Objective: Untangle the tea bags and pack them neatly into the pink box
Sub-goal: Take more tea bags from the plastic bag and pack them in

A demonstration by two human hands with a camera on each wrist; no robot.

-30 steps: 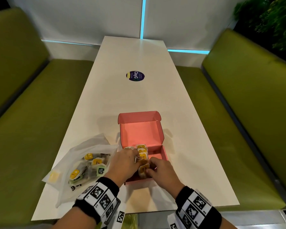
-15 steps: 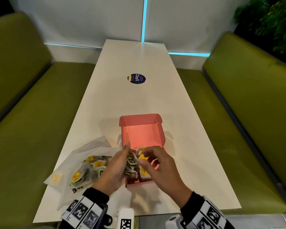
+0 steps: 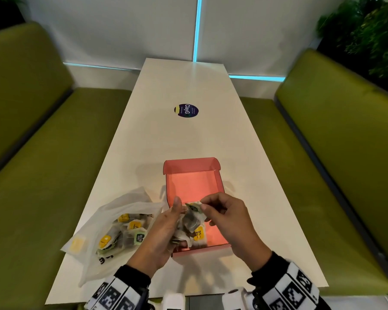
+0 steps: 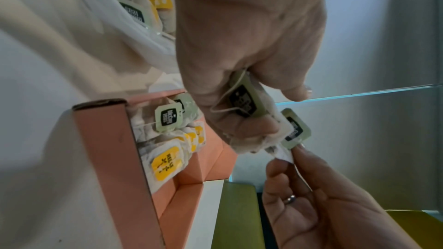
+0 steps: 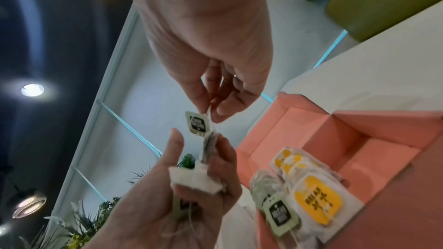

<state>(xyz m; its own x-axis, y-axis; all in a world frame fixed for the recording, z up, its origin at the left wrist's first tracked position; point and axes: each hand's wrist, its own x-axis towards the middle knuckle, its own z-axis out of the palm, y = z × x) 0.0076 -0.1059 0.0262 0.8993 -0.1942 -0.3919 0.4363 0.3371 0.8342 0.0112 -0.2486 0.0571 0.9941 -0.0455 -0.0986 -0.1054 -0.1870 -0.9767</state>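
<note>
From the head view, both hands worked just above the near end of the pink box (image 3: 189, 186), which sat open on the white table (image 3: 188, 135) with its lid folded back, likely so that freed bags could drop straight in. The left hand (image 3: 159, 233) cupped a tangled clump of tea bags (image 3: 189, 220), fingers curled round it as an anchor, while the right hand (image 3: 229, 220) pinched a bag edge at the top of the clump. A yellow-tagged bag (image 3: 198, 233) already lay in the box. To the left, a translucent plastic bag (image 3: 112, 227) lay on the table with more tea bags in it, probably the supply waiting its turn.

In the left wrist view, the left hand's (image 4: 242, 63) grip was clenched on bags with green tags and a looped string, and the right hand (image 4: 323, 205) pinched a white paper corner just beside one green tag (image 4: 296, 129). Below, yellow-tagged bags stood in a row against the box wall (image 4: 115, 150), overlapping like filed cards.

In the right wrist view, the right hand (image 5: 210, 60) held the bag's edge between thumb and forefinger beside the green tag, seemingly to draw one bag out of the bundle in the left hand (image 5: 182, 196). The packed row filled only one side of the box (image 5: 359, 139).
</note>
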